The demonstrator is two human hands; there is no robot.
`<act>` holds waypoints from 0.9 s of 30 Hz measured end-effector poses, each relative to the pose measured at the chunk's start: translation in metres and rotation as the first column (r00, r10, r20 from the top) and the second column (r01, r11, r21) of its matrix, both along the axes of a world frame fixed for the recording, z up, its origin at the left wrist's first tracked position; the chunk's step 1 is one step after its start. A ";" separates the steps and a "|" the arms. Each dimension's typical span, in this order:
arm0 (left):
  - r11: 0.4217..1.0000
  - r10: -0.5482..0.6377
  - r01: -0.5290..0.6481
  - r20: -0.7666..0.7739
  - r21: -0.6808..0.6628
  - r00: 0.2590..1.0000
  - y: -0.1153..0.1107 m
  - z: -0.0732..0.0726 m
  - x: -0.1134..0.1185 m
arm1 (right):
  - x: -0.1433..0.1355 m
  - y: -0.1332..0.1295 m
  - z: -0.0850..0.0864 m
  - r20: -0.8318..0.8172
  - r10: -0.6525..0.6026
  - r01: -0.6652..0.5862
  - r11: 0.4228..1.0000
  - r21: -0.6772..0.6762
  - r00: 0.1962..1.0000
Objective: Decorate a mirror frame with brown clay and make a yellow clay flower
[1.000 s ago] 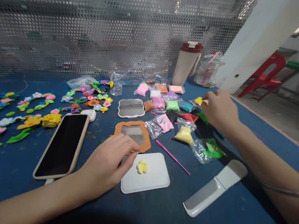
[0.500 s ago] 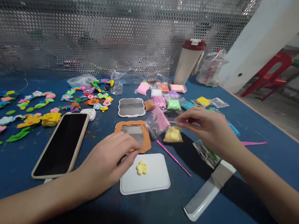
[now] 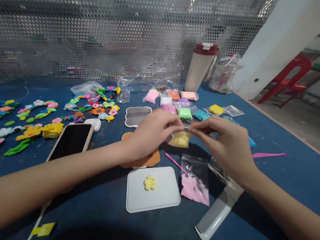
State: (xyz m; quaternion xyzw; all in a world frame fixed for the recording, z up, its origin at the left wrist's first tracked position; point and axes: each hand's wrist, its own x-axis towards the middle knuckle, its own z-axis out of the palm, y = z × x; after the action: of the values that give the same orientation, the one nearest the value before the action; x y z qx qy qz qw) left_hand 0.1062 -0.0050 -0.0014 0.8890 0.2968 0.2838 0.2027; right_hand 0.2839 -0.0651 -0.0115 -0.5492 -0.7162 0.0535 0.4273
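Observation:
Both hands meet over a small clear zip bag of yellow clay. My left hand pinches the bag's top edge from the left, and my right hand pinches it from the right. Nearer me lies a white board with a small pale yellow flower shape on it. A zip bag of pink clay rests right of the board, across a pink modelling stick. Under my left forearm and hand, an orange-framed mirror is partly hidden.
A white comb lies at the right, near a pink tool. A phone sits left, beside several colourful clay pieces. Behind stand clay packets, a white-framed mirror and a tumbler.
My left hand has moved up and right from above the board to the yellow clay bag. The pink clay bag has come down beside the board. My right hand has closed on the yellow bag.

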 end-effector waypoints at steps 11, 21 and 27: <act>0.993 -0.016 0.010 0.049 0.118 0.999 0.023 -0.006 0.028 | 0.015 0.021 -0.008 -0.053 -0.021 0.020 1.000 -0.019 0.998; 0.994 0.110 -0.108 -0.057 0.030 0.992 0.051 -0.011 0.049 | 0.060 0.072 -0.015 0.431 -0.187 0.269 0.953 -0.139 0.883; 0.982 0.035 -0.014 -0.108 0.188 0.994 0.023 0.011 0.043 | 0.079 0.078 -0.033 0.607 -0.190 0.367 0.912 -0.181 0.772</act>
State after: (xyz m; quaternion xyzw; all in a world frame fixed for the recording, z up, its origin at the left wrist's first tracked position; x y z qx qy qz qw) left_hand 0.1488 0.0177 0.0094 0.9147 0.2904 0.2634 0.0980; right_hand 0.3625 0.0131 -0.0444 -0.6965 -0.7053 -0.0757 0.1082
